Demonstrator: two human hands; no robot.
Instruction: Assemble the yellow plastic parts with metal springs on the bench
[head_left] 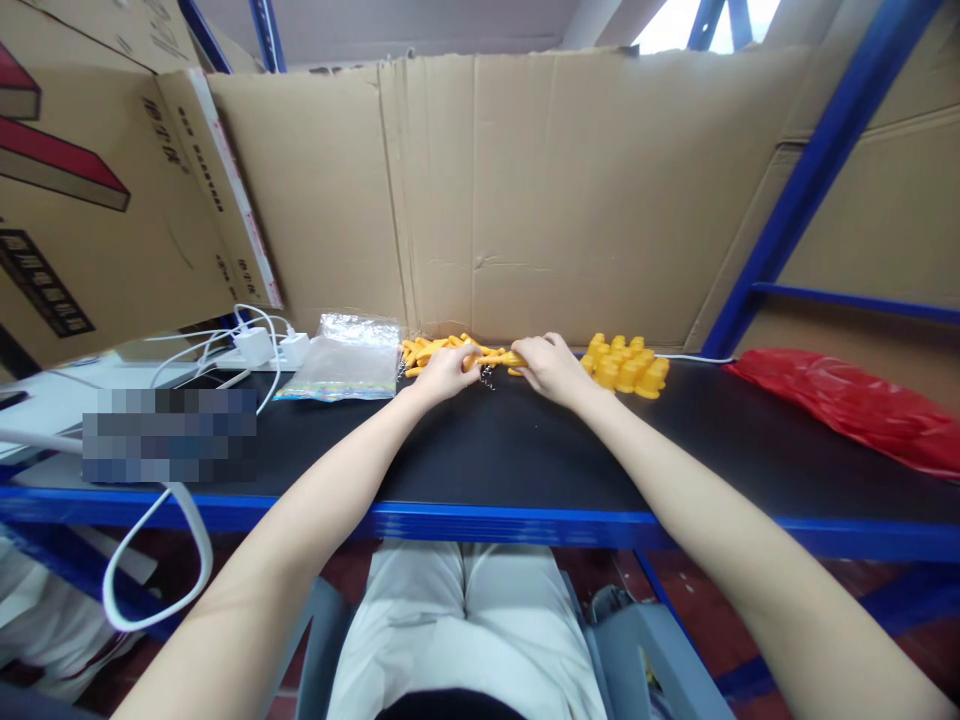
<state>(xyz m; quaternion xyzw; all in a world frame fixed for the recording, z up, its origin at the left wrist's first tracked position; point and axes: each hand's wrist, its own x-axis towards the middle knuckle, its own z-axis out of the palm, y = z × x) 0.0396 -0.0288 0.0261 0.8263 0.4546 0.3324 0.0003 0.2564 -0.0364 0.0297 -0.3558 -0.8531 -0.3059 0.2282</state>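
Observation:
A loose heap of slim yellow plastic pieces [426, 352] lies at the back of the black table, with small dark curly metal bits that look like springs around it. My left hand [450, 372] is at the heap's right side, thumb and fingers closed on a yellow piece that is mostly hidden. Just to the right, my right hand [553, 368] has its fingers curled over the end of a slim yellow plastic piece [496, 357] lying between the two hands. Beyond my right hand stands a tight group of yellow cup-shaped parts [628, 366].
Left of the heap lies a clear plastic bag [345, 360]. White chargers [255, 345] and cables are farther left. A red plastic bag [847, 405] rests at the right. Cardboard [585, 200] walls the back, and a blue rail [510, 522] edges the table's front.

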